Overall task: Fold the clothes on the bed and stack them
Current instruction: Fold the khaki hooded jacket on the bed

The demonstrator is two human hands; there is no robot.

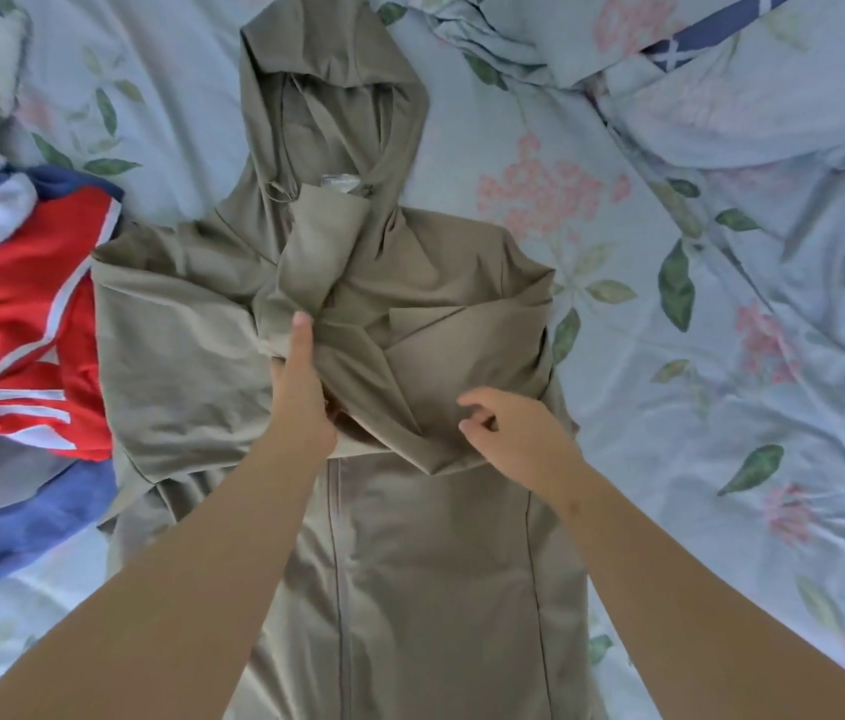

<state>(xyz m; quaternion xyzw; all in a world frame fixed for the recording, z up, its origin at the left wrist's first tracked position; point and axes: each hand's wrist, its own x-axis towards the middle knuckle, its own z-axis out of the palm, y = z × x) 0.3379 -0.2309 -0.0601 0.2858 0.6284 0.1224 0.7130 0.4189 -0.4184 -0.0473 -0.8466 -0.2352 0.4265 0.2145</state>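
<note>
Floral bedsheet (680, 418) bears the olive hooded jacket (436, 563) laid flat, sleeves crossed over its chest, left hand (306, 392) gripping one, right hand (514, 433) loosely curled, empty; its body, the red-and-blue garment (31, 324) and stacking appear left to do.

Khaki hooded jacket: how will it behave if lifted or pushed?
Likely floppy: the khaki hooded jacket bunches into soft folds where the left hand grips its sleeve. Probably thin and light: the folded sleeves lie nearly flat. Its smooth sheen suggests the folds may slip open when lifted.
</note>
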